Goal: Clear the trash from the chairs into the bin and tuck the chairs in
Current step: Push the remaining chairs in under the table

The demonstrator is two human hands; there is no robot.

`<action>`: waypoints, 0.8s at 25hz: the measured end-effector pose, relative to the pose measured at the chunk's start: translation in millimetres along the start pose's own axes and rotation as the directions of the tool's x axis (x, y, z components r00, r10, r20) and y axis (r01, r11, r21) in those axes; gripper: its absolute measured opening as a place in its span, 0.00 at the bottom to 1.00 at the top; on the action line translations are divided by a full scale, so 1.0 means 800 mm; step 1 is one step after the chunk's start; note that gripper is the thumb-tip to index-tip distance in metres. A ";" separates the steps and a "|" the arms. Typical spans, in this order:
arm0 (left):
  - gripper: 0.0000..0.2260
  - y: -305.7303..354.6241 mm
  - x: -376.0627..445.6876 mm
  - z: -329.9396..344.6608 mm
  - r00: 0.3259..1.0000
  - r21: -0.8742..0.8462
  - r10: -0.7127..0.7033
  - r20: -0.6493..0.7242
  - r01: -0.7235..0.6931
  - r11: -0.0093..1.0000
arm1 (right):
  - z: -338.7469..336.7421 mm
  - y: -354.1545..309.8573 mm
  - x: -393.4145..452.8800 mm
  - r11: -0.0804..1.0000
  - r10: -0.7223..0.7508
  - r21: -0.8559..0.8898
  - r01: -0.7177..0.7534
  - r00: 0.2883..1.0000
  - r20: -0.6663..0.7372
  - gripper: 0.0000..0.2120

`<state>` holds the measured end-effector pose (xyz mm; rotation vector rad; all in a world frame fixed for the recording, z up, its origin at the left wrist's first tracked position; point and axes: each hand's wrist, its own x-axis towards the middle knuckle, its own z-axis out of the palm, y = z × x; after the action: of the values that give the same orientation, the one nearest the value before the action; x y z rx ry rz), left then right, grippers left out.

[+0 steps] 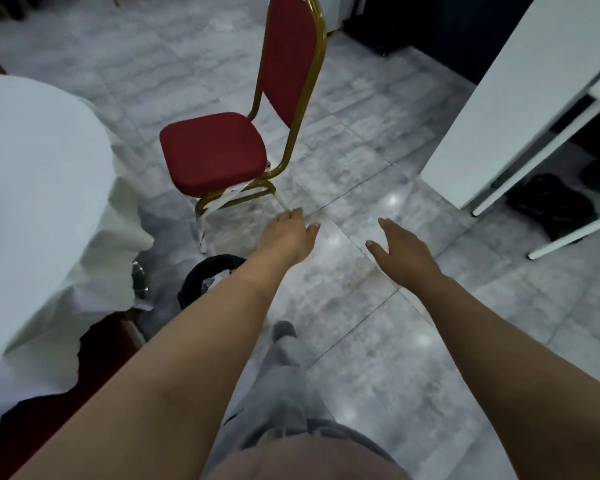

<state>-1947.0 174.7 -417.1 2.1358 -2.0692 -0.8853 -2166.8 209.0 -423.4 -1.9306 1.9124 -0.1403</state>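
Observation:
A red padded chair [213, 152] with a gold frame stands on the tiled floor, pulled away from the white-clothed table [32, 174] at the left; its seat is bare. A black-lined bin [196, 282] sits on the floor near the table, with white and clear trash inside, partly hidden by my left forearm. My left hand [288, 233] reaches forward below the chair's front leg, fingers apart, holding nothing. My right hand [400, 251] is stretched out over the floor, also open and empty. Both hands are apart from the chair.
A second red chair seat [94, 348] is tucked under the tablecloth at the lower left. A white table [520, 95] with thin white legs stands at the right, dark bags [548, 202] beneath it. My grey-trousered leg [284, 368] steps forward.

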 end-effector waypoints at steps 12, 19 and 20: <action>0.29 0.114 0.377 -0.160 0.993 -0.124 -0.055 -0.104 0.042 0.991 | -0.140 -0.016 0.409 0.989 -0.142 -0.065 0.135 0.984 -0.111 0.29; 0.29 0.148 0.533 -0.205 0.972 -0.184 -0.122 -0.200 0.085 0.979 | -0.183 -0.011 0.606 0.966 -0.236 -0.132 0.223 0.967 -0.095 0.28; 0.29 0.155 0.556 -0.212 0.963 -0.221 -0.155 -0.220 0.106 0.970 | -0.192 -0.013 0.637 0.958 -0.266 -0.137 0.251 0.959 -0.098 0.28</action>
<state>-2011.4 -311.8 -388.1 2.1650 -1.6636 -0.7757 -2186.4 -322.0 -390.7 -2.2991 1.7661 -0.2188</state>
